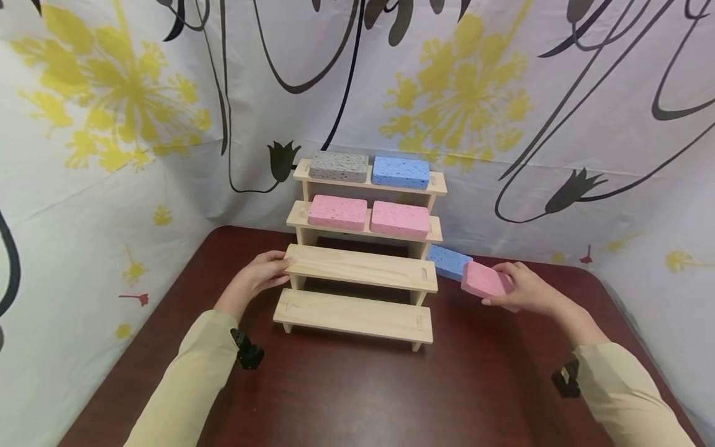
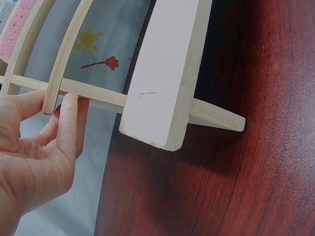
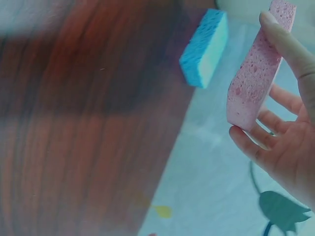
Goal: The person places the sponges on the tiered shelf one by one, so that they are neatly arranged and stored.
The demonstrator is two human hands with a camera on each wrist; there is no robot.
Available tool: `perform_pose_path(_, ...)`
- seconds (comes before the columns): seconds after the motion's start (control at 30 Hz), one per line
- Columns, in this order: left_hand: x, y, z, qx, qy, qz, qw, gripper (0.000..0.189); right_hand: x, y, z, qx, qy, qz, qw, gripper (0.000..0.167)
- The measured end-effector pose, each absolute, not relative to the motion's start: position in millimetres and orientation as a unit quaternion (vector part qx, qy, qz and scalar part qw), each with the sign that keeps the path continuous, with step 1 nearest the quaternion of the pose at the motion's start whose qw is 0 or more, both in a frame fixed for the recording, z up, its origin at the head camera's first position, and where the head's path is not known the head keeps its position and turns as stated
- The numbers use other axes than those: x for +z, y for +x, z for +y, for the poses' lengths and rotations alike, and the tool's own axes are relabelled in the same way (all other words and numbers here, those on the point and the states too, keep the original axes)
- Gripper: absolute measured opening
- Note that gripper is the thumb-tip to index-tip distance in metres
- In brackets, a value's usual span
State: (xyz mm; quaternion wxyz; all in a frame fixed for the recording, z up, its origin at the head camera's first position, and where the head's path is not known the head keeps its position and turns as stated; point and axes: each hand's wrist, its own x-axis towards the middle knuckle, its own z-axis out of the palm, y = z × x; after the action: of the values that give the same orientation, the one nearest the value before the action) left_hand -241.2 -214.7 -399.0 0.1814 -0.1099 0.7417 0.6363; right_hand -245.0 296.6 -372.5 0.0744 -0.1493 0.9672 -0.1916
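Observation:
A wooden stepped rack [image 1: 357, 267] stands on the dark table. My left hand [image 1: 261, 273] holds the left end of its third tier from the top; in the left wrist view the thumb and fingers [image 2: 69, 125] pinch that board. To the right of the rack, my right hand [image 1: 527, 287] grips a pink sponge [image 1: 485, 279] by its edges, raised off the table. The right wrist view shows this pink sponge [image 3: 258, 69] between thumb and fingers. Behind it, a blue sponge [image 1: 449, 262] lies on the table beside the rack.
On the top tier sit a grey sponge [image 1: 339, 166] and a blue sponge [image 1: 401, 172]. Two pink sponges, one on the left [image 1: 337, 212] and one on the right [image 1: 400, 219], lie on the second tier. A patterned cloth [image 1: 251, 112] hangs behind the table [image 1: 346, 397].

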Motion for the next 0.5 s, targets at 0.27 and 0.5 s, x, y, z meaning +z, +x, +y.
perform_pose_path(0.27,-397.7,-241.2,-213.5,0.636,-0.116,0.74,0.185,0.053,-351.0,-237.2,279.1,-0.177,-0.184,0.965,0.058,0.08)
perform_pose_path(0.5,-397.7,-240.8,-214.1,0.633,-0.116,0.743,0.183,0.054,-339.7,-232.4,259.4,-0.173,-0.199,0.963,0.063,0.081)
